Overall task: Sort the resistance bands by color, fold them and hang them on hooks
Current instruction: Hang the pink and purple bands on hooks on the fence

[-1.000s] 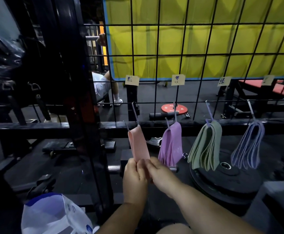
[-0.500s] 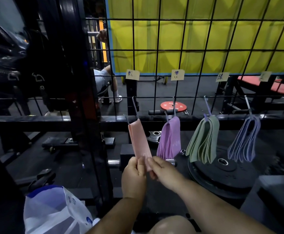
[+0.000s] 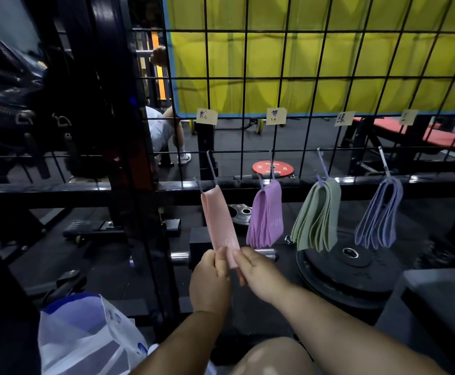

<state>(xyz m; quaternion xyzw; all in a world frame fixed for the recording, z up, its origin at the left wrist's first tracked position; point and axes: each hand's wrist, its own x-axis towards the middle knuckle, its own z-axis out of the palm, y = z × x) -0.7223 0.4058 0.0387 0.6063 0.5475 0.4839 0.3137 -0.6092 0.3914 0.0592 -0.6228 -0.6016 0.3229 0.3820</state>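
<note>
Gym, wire grid (image 3: 326, 31); on it four hooks (image 3: 212, 169), four labels (image 3: 206, 116), four band colours (image 3: 265, 215). Pinching pink band (image 3: 219, 220) low: left hand (image 3: 210, 282), right hand (image 3: 258, 274).

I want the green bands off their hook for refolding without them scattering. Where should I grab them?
Best pinch the green bands at the bunched fold just under their hook, coming from the front: the strands are gathered there, fan apart lower down, and the wire grid blocks the back.
</note>
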